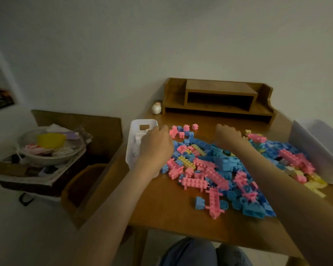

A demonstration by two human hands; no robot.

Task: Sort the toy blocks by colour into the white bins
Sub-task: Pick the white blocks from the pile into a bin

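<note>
A big heap of pink, blue and pale yellow toy blocks covers the wooden table. A narrow white bin stands at the table's left edge with white pieces inside. My left hand hovers over that bin's near half, fingers curled downward; whether it holds a block is hidden. My right hand is over the far side of the heap, back up, fingers bent down out of sight. A larger white bin stands at the right edge.
A wooden desk shelf stands at the back against the wall, a small white figurine beside it. Left of the table are a wooden chair and a box holding a bowl of clutter.
</note>
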